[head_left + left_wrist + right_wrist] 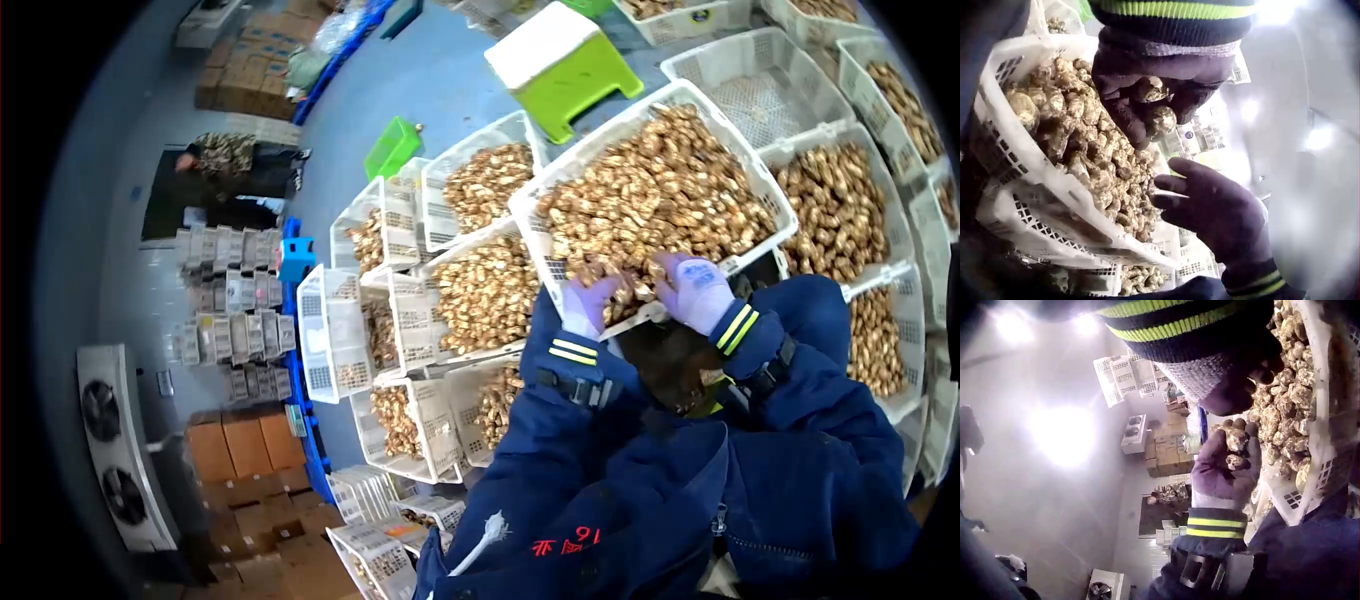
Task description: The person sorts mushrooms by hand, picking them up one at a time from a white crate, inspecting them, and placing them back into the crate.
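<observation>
Mushrooms (1161, 117) sat in the curled left hand (1122, 75), over the tilted white crate (1029, 159) full of them. Right hand (1213, 209) hung beside it, fingers loose, tips hard to see. More crates (765, 75) behind were cut off.

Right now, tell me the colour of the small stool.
The stool is green, white-topped; head view.

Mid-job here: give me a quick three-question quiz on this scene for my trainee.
1. True or false: the left hand grips mushrooms.
2. The stool has a body that is: A green, B red, C black.
3. Fill in: the right hand is at the near rim of a white ____ full of mushrooms.
Key: 1 true; 2 A; 3 crate.
</observation>
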The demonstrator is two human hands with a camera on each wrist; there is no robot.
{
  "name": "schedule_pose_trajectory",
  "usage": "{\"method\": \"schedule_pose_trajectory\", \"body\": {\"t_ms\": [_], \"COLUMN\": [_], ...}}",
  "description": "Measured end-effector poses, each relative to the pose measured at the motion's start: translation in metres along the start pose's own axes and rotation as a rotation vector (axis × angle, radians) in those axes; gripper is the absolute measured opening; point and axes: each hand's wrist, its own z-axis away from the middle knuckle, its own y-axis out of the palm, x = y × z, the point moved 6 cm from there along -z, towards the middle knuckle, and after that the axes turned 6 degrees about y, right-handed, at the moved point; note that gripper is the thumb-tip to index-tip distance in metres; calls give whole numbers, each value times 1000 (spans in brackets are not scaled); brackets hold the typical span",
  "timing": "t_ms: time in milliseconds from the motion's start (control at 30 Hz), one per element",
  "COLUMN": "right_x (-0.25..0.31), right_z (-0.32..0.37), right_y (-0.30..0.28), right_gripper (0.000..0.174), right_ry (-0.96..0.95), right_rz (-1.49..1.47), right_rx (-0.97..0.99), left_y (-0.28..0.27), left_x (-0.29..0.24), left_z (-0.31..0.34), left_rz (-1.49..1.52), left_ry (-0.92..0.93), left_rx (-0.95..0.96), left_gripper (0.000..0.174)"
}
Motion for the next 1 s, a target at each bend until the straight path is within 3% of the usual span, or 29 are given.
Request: {"method": "schedule_pose_trajectory", "body": {"t_ms": [33,100,133,167,233,333,433,467,567,700,767,800,900,933,1000], "right_x": [2,21,22,23,32,7,17,19,26,25,17,22,24,26,47], "right_z": [0,1,2,5,12,10,16,16,22,31,30,34,45,49,58], "right_y": [-4,-6,6,19,16,27,16,17,22,23,26,16,-6,-13,-36], "right_gripper": [36,43,41,40,33,27,27,28,30,30,27,26,31,33,37], "right_ry": [-33,-8,-67,-124,-80,-115,236,68,25,263,229,250,270,249,222], "right_rz": [-115,-273,-268,-260,-202,-126,-446,-389,-453,-602,-634,-657,-836,-856,-965], "right_rx": [-113,71,130,188,180,82,301,222,259,475,393,357,200,152,111], "left_y": [-6,6,6,10,4,10,11,11,14,11,8,13,6,3,9], "left_x": [4,5,-2,2,13,-12,-34,-37,-17,-13,-16,-31,-41,-45,-49], "left_z": [9,26,42,44,44,58,73,74,66,71,78,90,101,112,119], "left_rz": [-88,30,-286,-280,-444,0,96,-70,-224,-183,-163,129,449,426,532], "left_ry": [54,-73,-113,27,75,81,12,63,305,235,242,75,-45,-31,-58], "left_rx": [-27,199,95,160,116,-17,-11,39,102,127,119,132,56,-7,109], "left_gripper": [30,34,35,34,33,29,26,24,17,17,18,19,26,34,41]}}
